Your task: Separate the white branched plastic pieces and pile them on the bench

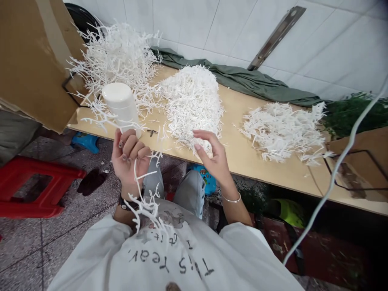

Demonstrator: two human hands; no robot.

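Note:
My left hand (130, 155) is raised before the table with its fingers curled closed around a white plastic branch (148, 208). The branch's forked twigs hang down past my wrist and also stick out above my fingers. My right hand (214, 155) is at the near edge of a heap of small white sprigs (194, 101). Its thumb and fingers curve around a small clump of white sprigs (205, 147), whose single pieces I cannot make out. A white cylinder (119, 103), like an upturned cup, stands just beyond my left hand.
Long white branches (121, 56) are piled at the back left, and another white pile (285, 131) lies at right. A cardboard box (39, 60) borders the table (236, 149) on the left. A pale cable (342, 157) crosses at right. A red stool (45, 182) stands on the floor.

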